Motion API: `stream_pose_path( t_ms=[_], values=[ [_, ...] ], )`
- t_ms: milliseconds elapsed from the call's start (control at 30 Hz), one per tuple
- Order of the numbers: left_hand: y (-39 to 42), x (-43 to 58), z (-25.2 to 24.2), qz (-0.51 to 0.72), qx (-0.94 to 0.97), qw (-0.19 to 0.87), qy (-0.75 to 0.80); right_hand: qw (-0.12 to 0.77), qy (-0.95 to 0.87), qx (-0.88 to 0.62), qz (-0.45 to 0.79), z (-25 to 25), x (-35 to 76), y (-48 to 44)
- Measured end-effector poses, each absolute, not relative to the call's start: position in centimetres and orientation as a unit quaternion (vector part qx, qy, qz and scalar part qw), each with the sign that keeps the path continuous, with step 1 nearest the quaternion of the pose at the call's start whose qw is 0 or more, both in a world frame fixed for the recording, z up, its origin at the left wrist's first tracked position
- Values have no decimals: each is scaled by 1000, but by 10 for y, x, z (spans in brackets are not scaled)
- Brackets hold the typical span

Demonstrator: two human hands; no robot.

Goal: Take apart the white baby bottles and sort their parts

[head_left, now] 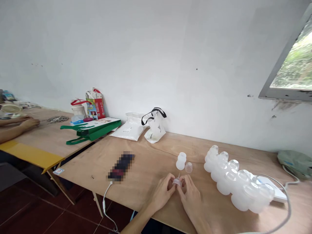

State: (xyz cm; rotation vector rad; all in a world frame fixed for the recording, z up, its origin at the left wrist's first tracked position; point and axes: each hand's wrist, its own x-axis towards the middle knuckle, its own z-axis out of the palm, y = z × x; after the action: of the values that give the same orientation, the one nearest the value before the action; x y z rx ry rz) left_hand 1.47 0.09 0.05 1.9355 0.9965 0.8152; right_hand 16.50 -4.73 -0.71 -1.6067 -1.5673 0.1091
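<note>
Near the table's front edge, my left hand (163,192) and my right hand (191,194) pinch a small translucent baby bottle nipple in its collar (177,181) from both sides. Its narrow tip points up between my fingers. Just beyond my hands an open white bottle body (181,161) with a narrowed waist stands upright. Beside it on the right sits a clear dome cap (188,167), apart from the bottle. Farther right, several capped white baby bottles (226,183) stand close together in rows.
A phone (121,166) with a white cable (104,201) lies to the left. White bags (130,126) and a green bag (97,128) are near the wall. Behind the bottles are a white flat device (275,190) and grey-green cloth (293,162). Another person's hands (28,123) rest far left.
</note>
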Motion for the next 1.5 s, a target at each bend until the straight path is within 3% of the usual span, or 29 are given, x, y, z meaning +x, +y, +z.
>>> stream_pose_path(
  t_ms=[533,933,1500],
  values=[
    [4,17,-6,363,733,357,452,381,-626,-680,19,-7,166,-47],
    [6,16,-3,398,744,359,400,407,-643,-649,16,-12,169,-45],
    [5,15,-2,393,758,379,357,477,-662,-565,124,-17,167,-43]
  ],
)
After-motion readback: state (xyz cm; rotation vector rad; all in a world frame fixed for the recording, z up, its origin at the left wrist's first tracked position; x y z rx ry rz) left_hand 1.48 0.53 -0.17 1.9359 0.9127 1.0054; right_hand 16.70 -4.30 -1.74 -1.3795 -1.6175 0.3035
